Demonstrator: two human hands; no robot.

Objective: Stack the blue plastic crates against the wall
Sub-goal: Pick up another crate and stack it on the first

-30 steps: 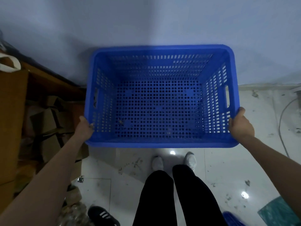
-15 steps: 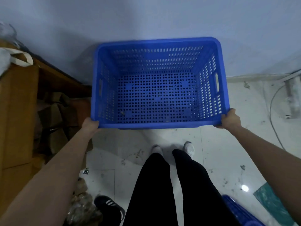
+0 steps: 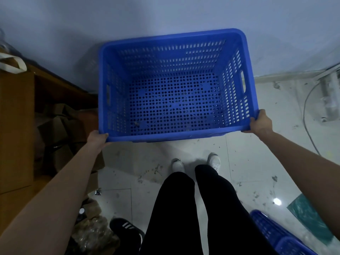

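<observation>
An empty blue perforated plastic crate (image 3: pixel 174 138) is held upright in front of me, its far rim close to the pale wall (image 3: pixel 165 13). My left hand (image 3: pixel 96 139) grips the crate's near left corner from below the rim. My right hand (image 3: pixel 260 122) grips the near right corner. Through the holed bottom I cannot tell what lies under the crate. A second blue crate (image 3: pixel 276 234) shows partly at the bottom right, on the floor behind my legs.
A brown wooden shelf (image 3: pixel 16 126) with cardboard boxes (image 3: pixel 58 129) stands at the left, close to the crate. A grey cable (image 3: pixel 307 115) and a pale fixture lie on the white tiled floor (image 3: pixel 248 162) at the right. A black shoe (image 3: pixel 127 230) and bagged clutter lie bottom left.
The crate has moved away from me toward the wall and lower, with both hands still on its near corners. Its right side has swung slightly farther back.
</observation>
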